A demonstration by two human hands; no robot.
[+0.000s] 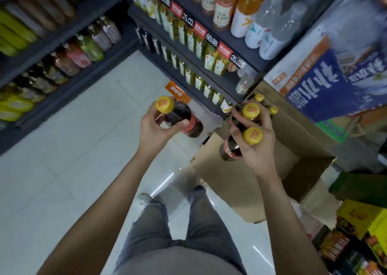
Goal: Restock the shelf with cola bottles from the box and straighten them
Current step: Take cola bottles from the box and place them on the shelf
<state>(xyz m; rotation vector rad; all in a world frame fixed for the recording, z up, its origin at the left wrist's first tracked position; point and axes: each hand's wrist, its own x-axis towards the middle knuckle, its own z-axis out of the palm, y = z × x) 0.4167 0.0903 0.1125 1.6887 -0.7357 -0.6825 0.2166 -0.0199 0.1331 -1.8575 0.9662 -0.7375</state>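
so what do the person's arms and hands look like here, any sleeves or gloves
Both forearms are bare to the bottom edge of the view: no sleeves show. The left hand and right hand wear no gloves. No watch, ring or bracelet is visible.

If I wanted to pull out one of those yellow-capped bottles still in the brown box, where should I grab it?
Probably by the neck just under the yellow cap, coming straight down from above. The dark cola bottles left in the brown cardboard box stand upright with only their caps showing, and the box walls block their sides.
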